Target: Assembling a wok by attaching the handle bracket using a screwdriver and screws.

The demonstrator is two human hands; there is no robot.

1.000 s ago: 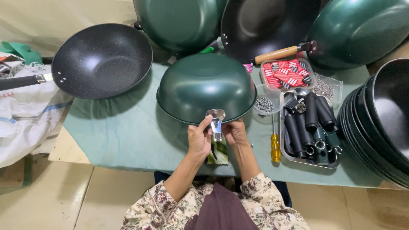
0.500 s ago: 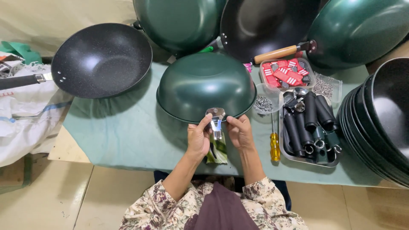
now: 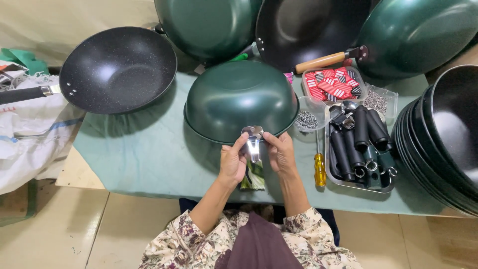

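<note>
Metal handle bracket [image 3: 253,142] pinched between left hand [image 3: 232,162] and right hand [image 3: 282,153], both closed on it; long axis held along 12–6; inverted green wok [image 3: 241,99] lying at 12 o'clock, rim touching bracket; yellow-handled screwdriver [image 3: 319,167] at 3 o'clock.

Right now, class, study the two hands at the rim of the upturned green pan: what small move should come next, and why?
Probably press the metal handle bracket flush against the rim of the upturned green pan. The left hand and the right hand pinch the bracket from either side right at the rim, and the yellow-handled screwdriver lies untouched beside the right hand.
</note>
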